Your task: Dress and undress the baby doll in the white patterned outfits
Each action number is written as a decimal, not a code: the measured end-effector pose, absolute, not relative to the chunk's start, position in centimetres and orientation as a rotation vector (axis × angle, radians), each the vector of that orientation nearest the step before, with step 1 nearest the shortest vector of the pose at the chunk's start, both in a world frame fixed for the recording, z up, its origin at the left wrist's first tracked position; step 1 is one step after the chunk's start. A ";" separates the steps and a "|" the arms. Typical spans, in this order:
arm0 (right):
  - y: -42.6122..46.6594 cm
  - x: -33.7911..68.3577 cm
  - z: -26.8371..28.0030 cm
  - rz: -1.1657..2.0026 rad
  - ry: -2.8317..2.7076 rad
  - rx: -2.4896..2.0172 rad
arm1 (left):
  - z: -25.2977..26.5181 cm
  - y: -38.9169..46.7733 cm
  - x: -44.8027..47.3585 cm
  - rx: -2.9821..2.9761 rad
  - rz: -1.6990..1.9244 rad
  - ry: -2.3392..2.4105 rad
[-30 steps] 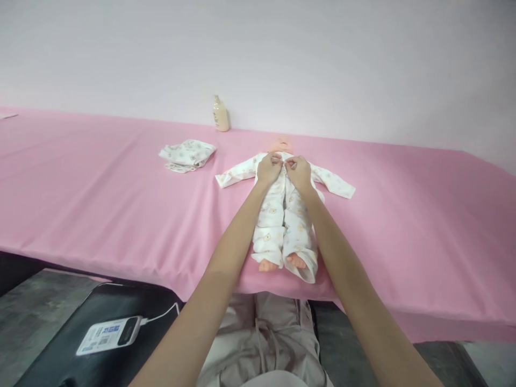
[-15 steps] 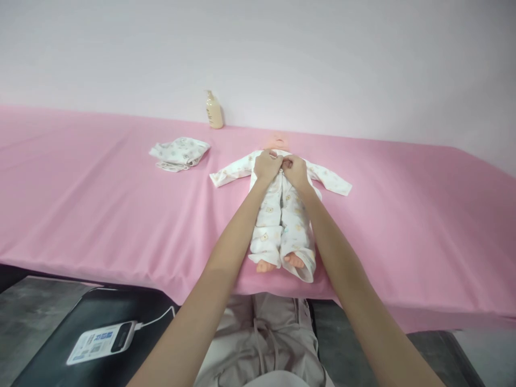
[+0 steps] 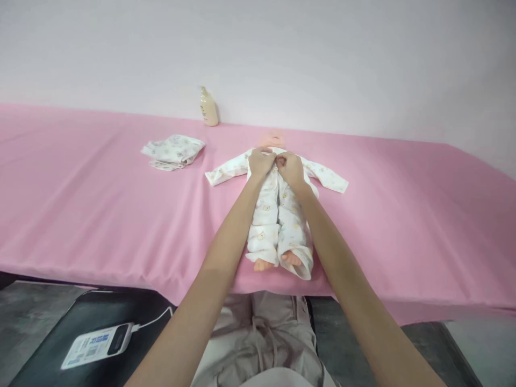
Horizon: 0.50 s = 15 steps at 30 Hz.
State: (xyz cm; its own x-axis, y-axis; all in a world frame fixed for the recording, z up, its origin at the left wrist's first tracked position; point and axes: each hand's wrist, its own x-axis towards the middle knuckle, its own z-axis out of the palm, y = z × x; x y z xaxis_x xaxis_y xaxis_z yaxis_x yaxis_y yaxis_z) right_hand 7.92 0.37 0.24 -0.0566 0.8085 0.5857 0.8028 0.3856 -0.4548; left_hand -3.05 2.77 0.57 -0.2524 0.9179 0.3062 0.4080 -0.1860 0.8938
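A baby doll (image 3: 261, 265) lies on its back, feet toward me, dressed in a white patterned romper (image 3: 264, 215). Both sleeves spread out sideways, and the bare feet poke from the leg cuffs. At the chest, just below the neck, my left hand (image 3: 261, 161) pinches the romper's front edge. Close against it, my right hand (image 3: 291, 167) has its fingers closed on the same front opening. A small round fastener shows just below my fingers; whatever lies between the fingertips is hidden.
A pink sheet (image 3: 100, 215) covers the table. Folded white patterned cloth (image 3: 173, 150) lies to the left, with a pump bottle (image 3: 208, 109) behind it by the wall. Below the table's left edge, a white device (image 3: 97, 346) with a cable rests on a black seat (image 3: 52, 344).
The whole view has shifted slightly. Both hands stay at the romper's chest, with only small finger movements.
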 end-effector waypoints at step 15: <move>-0.5 7.2 1.7 0.052 -1.799 -1.638 | 0.1 2.6 -3.0 1.570 1.471 1.521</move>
State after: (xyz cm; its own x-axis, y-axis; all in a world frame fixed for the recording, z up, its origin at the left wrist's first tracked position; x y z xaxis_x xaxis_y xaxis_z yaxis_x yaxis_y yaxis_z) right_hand 7.22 -0.52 1.66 0.0373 0.8896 0.4553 0.8615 0.2022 -0.4657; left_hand -3.04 2.57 0.14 -0.2090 0.9157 0.3433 0.3738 -0.2496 0.8933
